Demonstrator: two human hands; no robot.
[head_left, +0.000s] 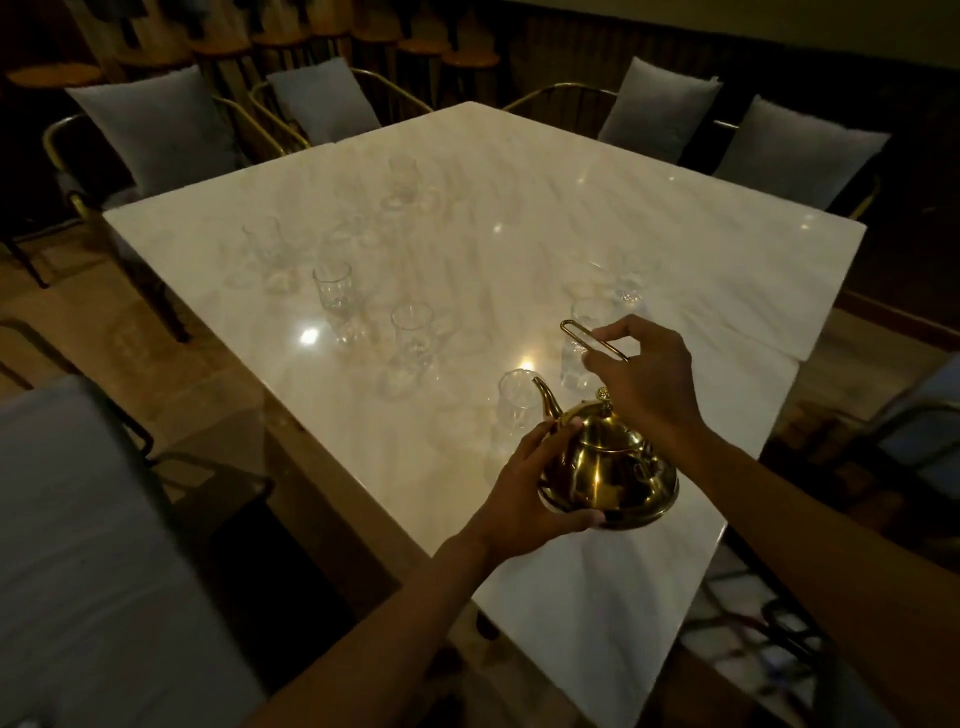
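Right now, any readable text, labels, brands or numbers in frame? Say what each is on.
None readable.
The teapot, held by the left hand and right hand: plain gold metal, no mark on the side in view.
The glasses: unmarked.
The table: marble pattern only.
The lower right corner is dark and blurred; nothing legible there.
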